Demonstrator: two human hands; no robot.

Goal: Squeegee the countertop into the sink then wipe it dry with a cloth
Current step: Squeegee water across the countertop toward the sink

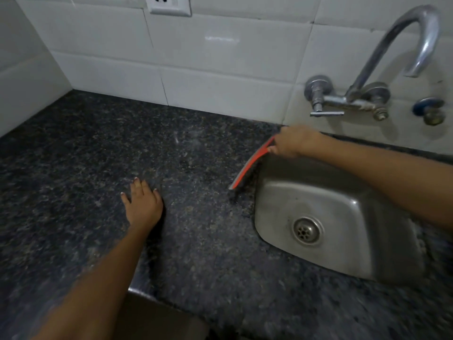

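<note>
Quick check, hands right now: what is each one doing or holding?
Left hand: open, flat on the countertop, holding nothing.
Right hand: closed on the squeegee at the sink edge.

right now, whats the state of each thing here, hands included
squeegee: held at one end, blade along the sink's left edge
right hand: closed on the squeegee
left hand: open, flat on the countertop
countertop: bare, no cloth on it
sink: empty, drain uncovered
faucet: no water running
wall socket: nothing plugged in
</note>
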